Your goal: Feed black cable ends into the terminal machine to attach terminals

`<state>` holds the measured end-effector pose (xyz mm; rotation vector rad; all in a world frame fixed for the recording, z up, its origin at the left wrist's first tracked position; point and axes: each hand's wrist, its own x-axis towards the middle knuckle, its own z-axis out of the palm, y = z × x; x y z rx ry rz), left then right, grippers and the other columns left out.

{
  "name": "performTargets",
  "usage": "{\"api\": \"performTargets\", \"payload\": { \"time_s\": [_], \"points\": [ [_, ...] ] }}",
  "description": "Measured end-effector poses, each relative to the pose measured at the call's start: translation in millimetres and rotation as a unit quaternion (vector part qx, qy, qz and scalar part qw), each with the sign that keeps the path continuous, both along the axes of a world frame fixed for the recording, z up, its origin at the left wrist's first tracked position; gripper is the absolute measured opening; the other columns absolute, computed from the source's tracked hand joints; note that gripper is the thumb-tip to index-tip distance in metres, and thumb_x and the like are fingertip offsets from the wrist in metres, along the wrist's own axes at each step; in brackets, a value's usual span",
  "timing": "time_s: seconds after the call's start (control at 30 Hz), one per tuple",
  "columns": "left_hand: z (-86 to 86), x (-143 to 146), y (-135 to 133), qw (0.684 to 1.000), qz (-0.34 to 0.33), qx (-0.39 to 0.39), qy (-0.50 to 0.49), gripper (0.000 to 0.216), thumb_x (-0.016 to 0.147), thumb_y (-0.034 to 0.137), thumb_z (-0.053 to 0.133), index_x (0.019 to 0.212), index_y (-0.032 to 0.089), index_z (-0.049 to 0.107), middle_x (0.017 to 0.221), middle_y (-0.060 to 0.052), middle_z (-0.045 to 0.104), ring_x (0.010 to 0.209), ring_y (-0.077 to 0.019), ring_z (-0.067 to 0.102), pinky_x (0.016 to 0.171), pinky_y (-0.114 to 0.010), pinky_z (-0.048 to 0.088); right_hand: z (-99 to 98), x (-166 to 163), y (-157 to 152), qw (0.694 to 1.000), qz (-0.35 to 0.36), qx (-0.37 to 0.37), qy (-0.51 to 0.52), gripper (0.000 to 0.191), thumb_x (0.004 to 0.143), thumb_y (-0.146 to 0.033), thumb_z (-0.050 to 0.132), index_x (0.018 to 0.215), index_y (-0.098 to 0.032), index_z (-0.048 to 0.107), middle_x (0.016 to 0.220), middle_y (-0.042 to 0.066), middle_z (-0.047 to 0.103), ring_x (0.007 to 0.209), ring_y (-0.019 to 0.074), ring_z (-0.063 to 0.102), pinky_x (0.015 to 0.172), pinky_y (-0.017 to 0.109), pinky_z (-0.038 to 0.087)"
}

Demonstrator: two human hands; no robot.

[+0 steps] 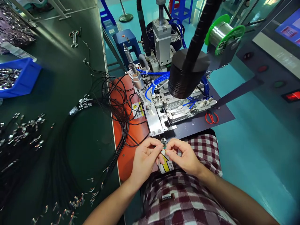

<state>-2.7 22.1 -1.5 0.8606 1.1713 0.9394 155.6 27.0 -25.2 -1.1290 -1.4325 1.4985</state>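
Observation:
My left hand and my right hand meet at the front edge of a metal bench machine. Each is closed in a pinch, thumb against forefinger. Between the fingertips is a tiny cable end with thin coloured wires, some greenish and some pale; the fingers hide most of it. Just beyond the fingertips is a small metal part of the machine. Below the hands shows a yellow and white arrow label.
Black cables run across the orange plate to bundles on the dark table at left. A blue bin holds small metal parts. A black suction nozzle hangs over the machine. Red scissors and a solder spool are at right.

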Motion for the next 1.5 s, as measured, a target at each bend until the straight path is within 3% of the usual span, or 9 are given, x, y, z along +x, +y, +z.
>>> {"api": "performTargets", "payload": {
  "time_s": [0.13,0.23,0.43,0.63,0.8,0.97,1.17,1.37,1.5],
  "points": [
    [-3.7,-2,-4,1.0,-0.023,0.008,0.002,0.013,0.09,0.03,0.054,0.09,0.017,0.055,0.061,0.005,0.053,0.046,-0.0049,0.048,0.049,-0.018,0.039,-1.6,-1,0,1.0,-0.007,0.024,-0.015,0.009,0.086,-0.019,0.057,0.077,-0.018,0.057,0.07,-0.001,0.054,0.062,0.011,0.048,0.057,0.024,0.039],
    [-0.2,-5,-5,0.991,-0.081,0.06,0.083,0.021,0.085,0.026,0.061,0.104,0.019,0.055,0.081,0.0,0.059,0.066,-0.0098,0.056,0.06,-0.021,0.046,1.2,1,-3,0.999,-0.028,0.035,-0.02,0.009,0.086,-0.019,0.057,0.077,-0.018,0.056,0.071,-0.001,0.054,0.061,0.0109,0.048,0.056,0.024,0.039],
    [11.9,-13,-11,0.948,-0.084,0.207,0.227,0.003,0.085,0.018,0.06,0.084,0.019,0.063,0.082,-0.001,0.063,0.077,-0.0119,0.06,0.07,-0.022,0.048,12.2,12,-12,0.997,0.007,0.075,-0.009,0.007,0.088,-0.017,0.055,0.082,-0.019,0.058,0.076,0.0,0.057,0.065,0.0121,0.053,0.06,0.025,0.044],
    [21.5,-17,-10,0.968,-0.056,0.151,0.194,0.009,0.088,0.023,0.058,0.087,0.019,0.066,0.07,0.001,0.067,0.064,-0.0111,0.063,0.062,-0.02,0.051,20.5,10,6,0.988,-0.016,0.143,-0.048,0.019,0.085,-0.015,0.06,0.103,-0.021,0.058,0.092,0.003,0.062,0.073,0.013,0.058,0.066,0.026,0.048],
    [21.8,-15,-9,0.968,-0.036,0.15,0.2,0.009,0.087,0.024,0.058,0.085,0.02,0.066,0.072,0.001,0.068,0.063,-0.0102,0.063,0.06,-0.018,0.051,28.8,0,13,0.965,-0.019,0.25,-0.084,0.032,0.071,-0.035,0.079,0.089,-0.018,0.059,0.081,0.001,0.063,0.06,0.0122,0.055,0.061,0.028,0.044],
    [18.2,-15,-10,0.97,-0.036,0.143,0.191,0.011,0.087,0.025,0.058,0.084,0.018,0.066,0.072,0.0,0.069,0.064,-0.012,0.064,0.059,-0.02,0.051,28.1,-5,7,0.941,-0.028,0.303,-0.145,0.008,0.089,-0.024,0.058,0.084,-0.018,0.058,0.075,0.002,0.065,0.064,0.0137,0.057,0.063,0.029,0.039],
    [17.4,-14,-12,0.971,-0.037,0.138,0.191,0.012,0.087,0.025,0.058,0.084,0.017,0.065,0.073,-0.001,0.068,0.065,-0.0124,0.063,0.062,-0.022,0.051,22.5,-3,11,0.876,0.003,0.406,-0.261,0.02,0.093,-0.021,0.046,0.077,-0.019,0.058,0.064,0.002,0.061,0.057,0.0146,0.049,0.058,0.032,0.029],
    [18.4,-13,-13,0.978,-0.025,0.12,0.169,0.012,0.088,0.027,0.057,0.084,0.017,0.063,0.068,0.0,0.066,0.063,-0.0127,0.063,0.061,-0.023,0.052,17.1,1,11,0.899,-0.014,0.385,-0.21,0.036,0.097,-0.026,0.037,0.067,-0.019,0.053,0.06,0.002,0.058,0.053,0.014,0.047,0.058,0.032,0.029],
    [19.4,-13,-11,0.977,-0.026,0.124,0.169,0.012,0.087,0.027,0.058,0.083,0.018,0.064,0.068,0.0,0.066,0.062,-0.0123,0.063,0.059,-0.022,0.051,17.7,1,9,0.91,-0.042,0.368,-0.188,0.021,0.093,-0.034,0.051,0.083,-0.017,0.059,0.072,0.003,0.065,0.058,0.0134,0.053,0.061,0.031,0.032]
  ]
}}
